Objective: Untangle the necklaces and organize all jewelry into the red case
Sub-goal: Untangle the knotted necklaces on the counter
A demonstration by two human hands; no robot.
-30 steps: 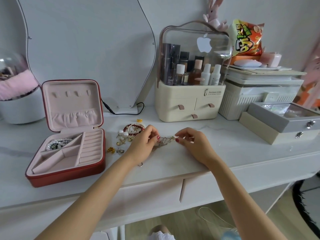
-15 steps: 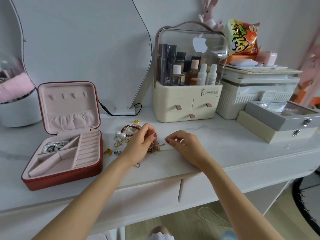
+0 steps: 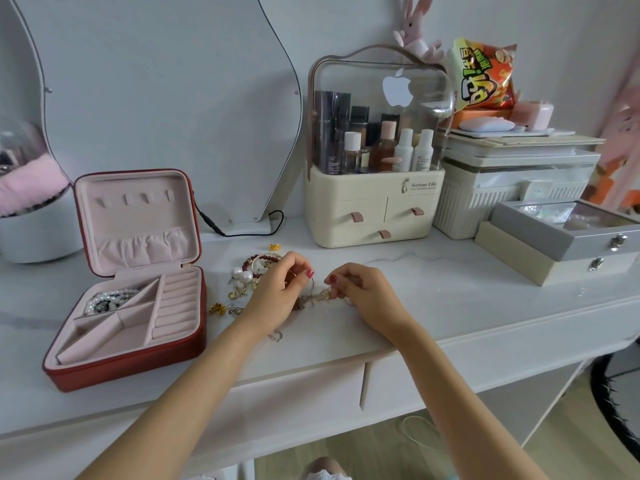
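The red case (image 3: 128, 365) lies open at the left of the white tabletop, pink inside, with a pearl piece (image 3: 107, 301) in its back-left compartment. A tangle of thin necklaces (image 3: 317, 296) lies on the table between my hands. My left hand (image 3: 277, 292) pinches a chain on the tangle's left side. My right hand (image 3: 363, 292) pinches it from the right. Loose jewelry sits beside the case: pearl earrings (image 3: 241, 274), a red bead bracelet (image 3: 258, 263), small gold pieces (image 3: 217, 308) and a ring (image 3: 276, 336) under my left wrist.
A cream cosmetics organizer (image 3: 374, 202) with a clear dome stands behind my hands. White and grey boxes (image 3: 568, 244) are stacked at the right. A mirror (image 3: 156, 98) with a black cable (image 3: 242, 230) stands at the back. The table's front edge has a drawer (image 3: 294, 407).
The necklace tangle has dropped from a stretched line between my hands down onto the table. My hands have come a little closer together and the view has shifted slightly.
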